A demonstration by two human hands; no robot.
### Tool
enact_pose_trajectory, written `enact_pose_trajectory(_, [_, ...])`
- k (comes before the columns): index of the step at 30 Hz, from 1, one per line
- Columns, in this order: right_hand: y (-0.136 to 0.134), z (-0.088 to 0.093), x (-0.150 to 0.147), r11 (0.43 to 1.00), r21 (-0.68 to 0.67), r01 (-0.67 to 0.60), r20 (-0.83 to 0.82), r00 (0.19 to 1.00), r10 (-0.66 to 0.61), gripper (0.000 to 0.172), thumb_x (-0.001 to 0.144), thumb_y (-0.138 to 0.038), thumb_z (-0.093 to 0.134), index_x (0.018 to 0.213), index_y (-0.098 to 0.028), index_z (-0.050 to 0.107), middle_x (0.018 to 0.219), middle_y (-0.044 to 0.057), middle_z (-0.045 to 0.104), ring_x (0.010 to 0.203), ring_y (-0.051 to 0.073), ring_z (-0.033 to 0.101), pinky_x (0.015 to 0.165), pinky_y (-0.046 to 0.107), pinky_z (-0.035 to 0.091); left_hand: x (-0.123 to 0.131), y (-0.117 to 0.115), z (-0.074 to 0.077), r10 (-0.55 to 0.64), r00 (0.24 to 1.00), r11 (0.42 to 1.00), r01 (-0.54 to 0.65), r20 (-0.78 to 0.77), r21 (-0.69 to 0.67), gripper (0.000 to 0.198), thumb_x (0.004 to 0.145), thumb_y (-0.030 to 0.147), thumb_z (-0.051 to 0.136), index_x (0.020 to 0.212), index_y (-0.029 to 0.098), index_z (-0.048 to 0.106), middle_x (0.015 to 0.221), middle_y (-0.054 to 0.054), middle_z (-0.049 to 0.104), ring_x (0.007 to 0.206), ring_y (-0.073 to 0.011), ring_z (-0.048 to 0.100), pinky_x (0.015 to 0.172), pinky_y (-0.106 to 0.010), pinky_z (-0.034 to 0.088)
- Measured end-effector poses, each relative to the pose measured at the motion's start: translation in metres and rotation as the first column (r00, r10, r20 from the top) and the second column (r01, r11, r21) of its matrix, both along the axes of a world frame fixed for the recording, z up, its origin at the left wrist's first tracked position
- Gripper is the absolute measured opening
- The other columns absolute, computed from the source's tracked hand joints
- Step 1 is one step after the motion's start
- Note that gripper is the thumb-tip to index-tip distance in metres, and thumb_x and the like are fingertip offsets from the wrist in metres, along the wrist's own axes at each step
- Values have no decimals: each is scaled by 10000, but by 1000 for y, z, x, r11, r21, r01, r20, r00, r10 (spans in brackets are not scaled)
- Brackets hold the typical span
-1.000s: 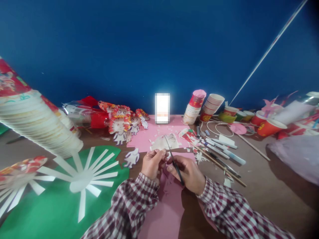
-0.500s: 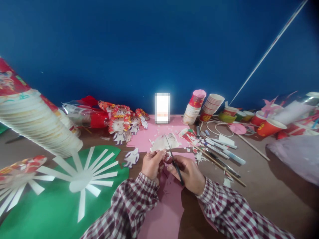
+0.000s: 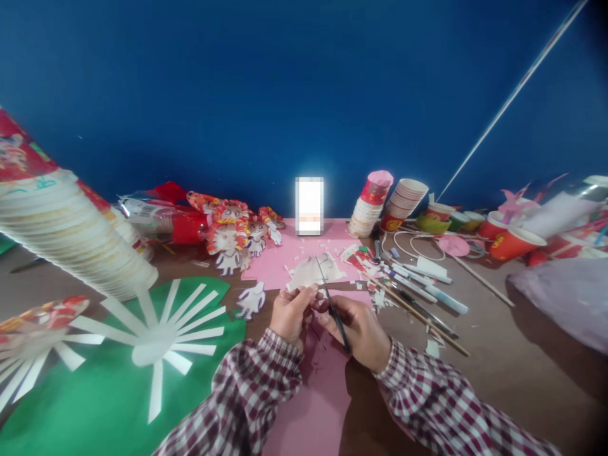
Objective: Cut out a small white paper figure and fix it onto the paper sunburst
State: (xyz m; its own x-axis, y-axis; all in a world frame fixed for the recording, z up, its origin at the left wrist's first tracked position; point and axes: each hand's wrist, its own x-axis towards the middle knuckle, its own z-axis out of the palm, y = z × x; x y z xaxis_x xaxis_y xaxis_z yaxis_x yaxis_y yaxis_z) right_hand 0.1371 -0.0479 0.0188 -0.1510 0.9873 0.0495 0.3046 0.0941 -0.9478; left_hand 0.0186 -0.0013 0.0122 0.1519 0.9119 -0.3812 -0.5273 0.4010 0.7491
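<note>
Blue wall (image 3: 228,95) filled the far side of my camera view, above a brown table (image 3: 513,405); at the middle I saw a thin, off-white paper (image 3: 304,273), uneven in outline, with fine dark curved lines toward its right, just over the pink sheets (image 3: 280,256); the left hand (image 3: 291,313) pinched its near edge; the right hand (image 3: 361,329) was closed around dark-handled scissors (image 3: 337,322), their slim blades across the paper, though I could not tell how far apart; a white cut-out figure (image 3: 251,301) lay near, left.
</note>
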Motion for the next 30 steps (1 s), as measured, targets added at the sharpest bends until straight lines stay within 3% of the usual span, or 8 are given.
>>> enact_pose_trajectory(22, [0,-1,-2,999,28,26,56,998,-27,273,770,-421,519,833,-159,562,545,-32,437,460,78,368,433,183,325,0,-1,2,-17,1000,1000,17,2,2,240,517,304,706,531,100,580,418,6,511,340,-32,403,307,-137,206])
enact_pose_trajectory(30, [2,-2,2,1000,15,7,43,999,-7,286,758,-410,541,908,-167,563,510,-27,487,525,125,503,498,211,411,-2,0,2,-32,999,997,35,-43,62,241,542,312,688,544,101,573,435,12,503,329,-24,363,311,-150,207])
